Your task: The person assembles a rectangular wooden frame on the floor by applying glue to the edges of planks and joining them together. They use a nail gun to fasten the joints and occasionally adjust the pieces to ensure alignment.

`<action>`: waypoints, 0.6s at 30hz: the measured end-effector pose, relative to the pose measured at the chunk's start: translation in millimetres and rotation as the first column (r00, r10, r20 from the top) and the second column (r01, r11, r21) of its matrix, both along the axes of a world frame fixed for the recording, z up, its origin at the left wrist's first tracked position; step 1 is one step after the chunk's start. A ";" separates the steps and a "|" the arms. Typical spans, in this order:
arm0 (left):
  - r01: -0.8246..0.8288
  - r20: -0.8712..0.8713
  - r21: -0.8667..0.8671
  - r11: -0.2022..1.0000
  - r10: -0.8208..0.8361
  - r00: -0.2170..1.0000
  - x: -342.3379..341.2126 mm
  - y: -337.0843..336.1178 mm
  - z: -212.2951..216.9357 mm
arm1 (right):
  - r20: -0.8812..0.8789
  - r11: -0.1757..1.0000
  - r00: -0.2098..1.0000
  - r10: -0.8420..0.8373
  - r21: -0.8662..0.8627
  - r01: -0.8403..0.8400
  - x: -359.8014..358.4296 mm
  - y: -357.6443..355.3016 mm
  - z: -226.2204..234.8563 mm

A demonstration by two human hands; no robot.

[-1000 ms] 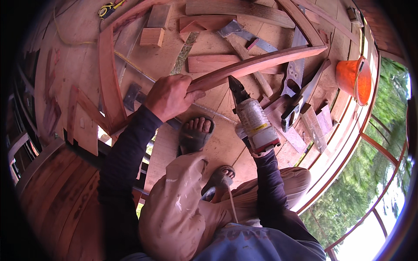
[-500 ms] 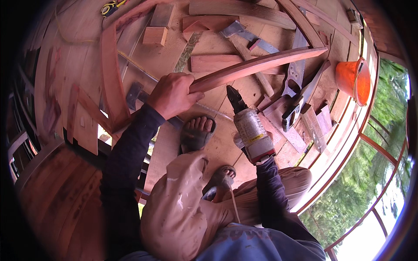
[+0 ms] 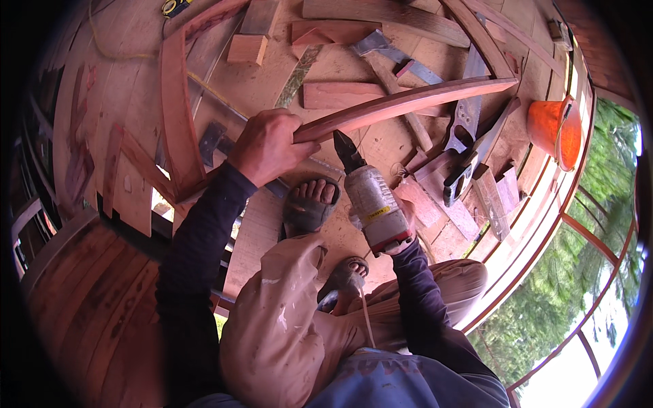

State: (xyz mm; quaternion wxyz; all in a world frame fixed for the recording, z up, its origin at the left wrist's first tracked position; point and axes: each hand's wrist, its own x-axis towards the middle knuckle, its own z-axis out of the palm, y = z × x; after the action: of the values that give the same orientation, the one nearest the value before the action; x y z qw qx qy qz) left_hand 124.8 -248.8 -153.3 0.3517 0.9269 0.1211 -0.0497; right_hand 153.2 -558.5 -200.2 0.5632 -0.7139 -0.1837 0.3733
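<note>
My left hand (image 3: 268, 146) is closed around the near left end of a curved reddish wooden rail (image 3: 408, 100), which joins another wooden piece (image 3: 476, 37) at its far right end. In my right hand (image 3: 407, 216) is a white cylindrical power tool (image 3: 371, 197) with a dark tapered nose. Its tip is just below the rail, close to my left hand; whether they touch I cannot tell. My right fingers are partly hidden behind the tool body.
Handsaws (image 3: 466, 122), a hatchet (image 3: 371, 43), a hammer-like tool head (image 3: 213, 139) and wood offcuts (image 3: 248, 47) lie on the plank floor. An orange bucket (image 3: 547, 126) stands at right. A tape measure (image 3: 175, 7) lies at far left. My sandalled feet (image 3: 311, 204) are below the rail.
My right hand has moved the power tool left and slightly up, bringing its nose nearer my left hand and the rail. My left hand keeps its grip.
</note>
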 end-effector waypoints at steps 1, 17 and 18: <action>0.001 0.014 -0.002 1.000 -0.001 1.000 0.5 -0.5 0.2 | -0.006 1.000 1.000 0.005 -0.004 -0.005 1.2 0.6 1.6; 0.054 -0.018 -0.021 0.998 -0.055 0.998 -20.7 -23.1 -86.4 | 0.017 0.998 1.000 -0.022 -0.057 0.022 -1.3 -27.4 -3.1; 0.061 -0.013 -0.012 0.998 -0.062 0.998 -23.0 -25.1 -93.7 | -0.092 0.997 0.993 -0.075 -0.042 0.072 -1.8 -28.1 -2.0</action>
State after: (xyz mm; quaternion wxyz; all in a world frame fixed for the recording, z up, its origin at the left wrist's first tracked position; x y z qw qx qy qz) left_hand 101.8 -274.0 -247.0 0.3546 0.9278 0.0946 -0.0673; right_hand 151.4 -586.5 -202.2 0.5706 -0.7127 -0.1235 0.3889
